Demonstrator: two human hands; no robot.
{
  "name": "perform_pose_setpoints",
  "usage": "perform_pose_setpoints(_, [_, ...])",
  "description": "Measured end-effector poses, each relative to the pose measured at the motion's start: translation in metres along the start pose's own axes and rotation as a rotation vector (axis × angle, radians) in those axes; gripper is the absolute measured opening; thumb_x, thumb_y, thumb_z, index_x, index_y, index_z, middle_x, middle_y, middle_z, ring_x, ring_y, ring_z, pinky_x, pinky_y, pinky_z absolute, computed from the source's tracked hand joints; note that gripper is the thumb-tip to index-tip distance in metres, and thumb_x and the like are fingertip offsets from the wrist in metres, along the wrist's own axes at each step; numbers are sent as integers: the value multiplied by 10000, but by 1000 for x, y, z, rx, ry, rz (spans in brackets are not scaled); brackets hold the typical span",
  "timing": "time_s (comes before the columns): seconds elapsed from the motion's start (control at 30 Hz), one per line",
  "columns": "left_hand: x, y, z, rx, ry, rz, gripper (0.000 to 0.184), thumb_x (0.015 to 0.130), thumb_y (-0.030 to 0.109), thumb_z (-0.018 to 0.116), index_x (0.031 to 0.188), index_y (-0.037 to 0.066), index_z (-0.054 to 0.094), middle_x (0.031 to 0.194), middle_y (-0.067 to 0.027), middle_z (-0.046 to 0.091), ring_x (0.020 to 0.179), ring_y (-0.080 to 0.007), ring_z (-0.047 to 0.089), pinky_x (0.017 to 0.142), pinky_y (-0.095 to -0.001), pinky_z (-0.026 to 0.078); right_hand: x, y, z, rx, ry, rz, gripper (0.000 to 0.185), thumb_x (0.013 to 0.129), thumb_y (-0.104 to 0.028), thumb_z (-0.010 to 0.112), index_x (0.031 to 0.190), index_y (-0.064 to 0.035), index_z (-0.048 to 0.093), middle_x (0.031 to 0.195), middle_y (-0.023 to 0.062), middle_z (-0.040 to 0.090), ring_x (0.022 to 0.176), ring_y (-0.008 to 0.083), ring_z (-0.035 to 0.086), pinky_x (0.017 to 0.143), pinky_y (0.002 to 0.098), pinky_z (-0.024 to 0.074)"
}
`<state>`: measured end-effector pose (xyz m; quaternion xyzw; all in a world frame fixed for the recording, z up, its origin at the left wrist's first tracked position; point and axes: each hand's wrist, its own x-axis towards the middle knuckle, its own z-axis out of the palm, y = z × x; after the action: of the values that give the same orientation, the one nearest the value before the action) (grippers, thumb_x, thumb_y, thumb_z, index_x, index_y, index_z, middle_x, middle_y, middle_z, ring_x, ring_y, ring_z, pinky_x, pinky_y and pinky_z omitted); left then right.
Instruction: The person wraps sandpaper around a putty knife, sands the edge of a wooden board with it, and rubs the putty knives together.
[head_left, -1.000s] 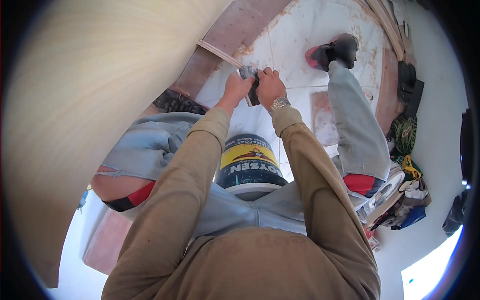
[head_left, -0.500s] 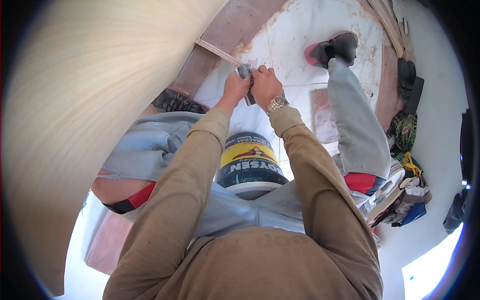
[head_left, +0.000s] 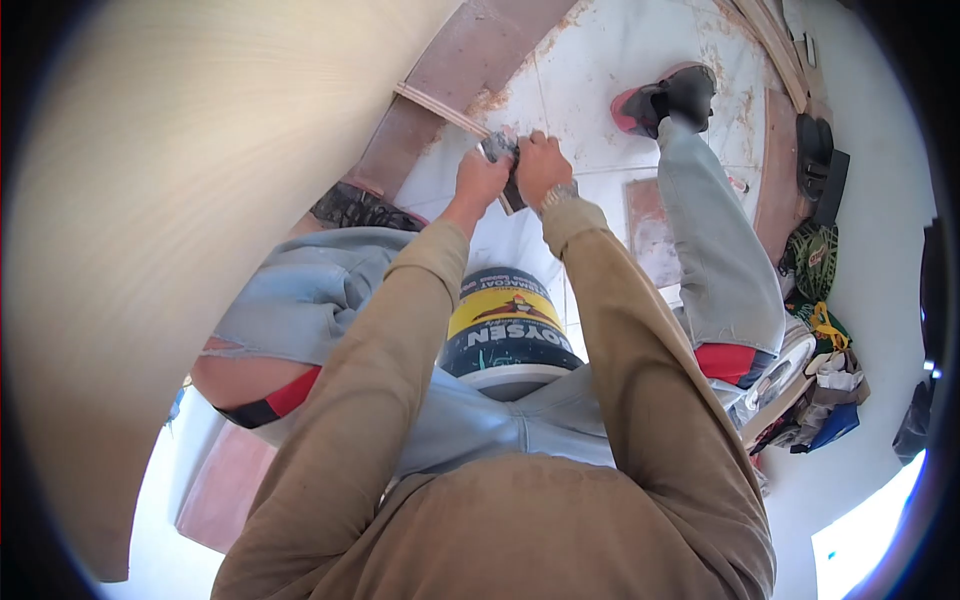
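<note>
My left hand [head_left: 482,178] is closed, its thumb and fingers pressed on a grey crumpled sheet [head_left: 496,147] that resembles worn sandpaper. Right beside it my right hand [head_left: 543,165], with a metal watch at the wrist, is curled round a dark flat piece [head_left: 513,197] whose lower end shows between the hands. A thin wooden strip [head_left: 440,108] reaches from the upper left to the grey sheet; my fingers hide how these parts join. Below the hands, between my legs, stands a dark paint bucket [head_left: 510,320] with a yellow label band.
A large pale wood panel [head_left: 220,150] curves along the left side. Reddish-brown boards [head_left: 470,60] lie on the dusty white tiled floor [head_left: 590,60]. Along the right wall are black sandals [head_left: 815,150], a green patterned bag [head_left: 812,260] and piled odds and ends [head_left: 830,390].
My hands have shifted slightly, with a little more gap between them. The right hand has turned at the wrist, and more of the dark piece shows. The view has moved a little.
</note>
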<state>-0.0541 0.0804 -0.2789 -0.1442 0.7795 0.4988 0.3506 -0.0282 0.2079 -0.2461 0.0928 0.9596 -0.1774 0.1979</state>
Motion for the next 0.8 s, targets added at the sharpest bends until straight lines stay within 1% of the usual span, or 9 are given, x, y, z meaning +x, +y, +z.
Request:
perform_pose_setpoints(0.1, [-4, -7, 4, -69, 25, -8, 354, 858, 270, 720, 1061, -20, 718, 1010, -232, 733, 959, -340, 718, 799, -414, 542, -32, -8, -12, 29, 33, -17, 198, 865, -115, 623, 1040, -32, 663, 1050, 119, 619, 1041, 330, 598, 823, 420, 574])
perform_pose_setpoints(0.17, [14, -34, 12, -128, 12, -67, 339, 866, 263, 723, 1058, -16, 718, 983, -203, 738, 927, -310, 716, 788, -400, 538, -30, -15, -11, 57, 94, -79, 234, 839, -116, 646, 1058, -37, 664, 1038, 119, 618, 1023, 327, 598, 816, 418, 568])
perform_pose_setpoints(0.23, [9, -30, 14, -238, -13, -95, 324, 873, 261, 724, 1050, -10, 720, 952, -170, 737, 884, -270, 706, 764, -388, 533, -19, -19, -2, 13, 134, -117, 269, 797, -120, 681, 1055, -46, 669, 1024, 113, 614, 997, 318, 599, 779, 418, 564])
perform_pose_setpoints(0.3, [-2, -27, 11, -400, -30, -99, 309, 880, 262, 724, 1038, -5, 722, 917, -134, 729, 831, -222, 687, 726, -378, 527, -19, -20, -7, 29, 105, -114, 236, 804, -123, 676, 1030, -55, 669, 1024, 104, 615, 996, 313, 600, 774, 416, 566])
perform_pose_setpoints(0.4, [-3, -25, 10, -395, -49, -153, 279, 886, 252, 718, 1016, 6, 724, 893, -91, 714, 786, -167, 652, 691, -368, 515, -24, -21, -12, 30, 74, -142, 220, 807, -125, 674, 1019, -68, 673, 1022, 89, 618, 991, 304, 603, 764, 414, 569])
perform_pose_setpoints(0.5, [-3, -25, 8, -297, -17, -102, 269, 883, 242, 715, 1020, 11, 725, 893, -90, 718, 775, -171, 656, 682, -376, 518, -22, -21, -11, 21, 61, -151, 229, 809, -130, 674, 1033, -82, 684, 1018, 74, 623, 989, 297, 605, 768, 414, 566])
perform_pose_setpoints(0.6, [-3, -19, 6, -310, -64, -80, 272, 872, 231, 720, 1019, 2, 723, 910, -112, 726, 788, -194, 675, 692, -383, 525, -32, -19, -5, -2, 107, -154, 240, 820, -138, 665, 1053, -86, 692, 1024, 68, 632, 995, 296, 607, 781, 420, 558])
perform_pose_setpoints(0.7, [-5, -13, 6, -241, 12, 20, 284, 851, 218, 731, 1015, -14, 720, 903, -144, 731, 809, -226, 697, 696, -391, 531, -12, -10, 1, -49, 120, -134, 244, 842, -143, 644, 1074, -84, 693, 1045, 73, 640, 1008, 299, 609, 797, 426, 549])
perform_pose_setpoints(0.8, [6, -9, 5, -156, -76, -107, 244, 870, 142, 709, 1025, -47, 713, 955, -95, 722, 837, -169, 667, 705, -343, 525, -3, 5, 3, -23, 68, -112, 264, 861, -127, 611, 1111, -88, 688, 1064, 81, 644, 1024, 304, 611, 803, 427, 545])
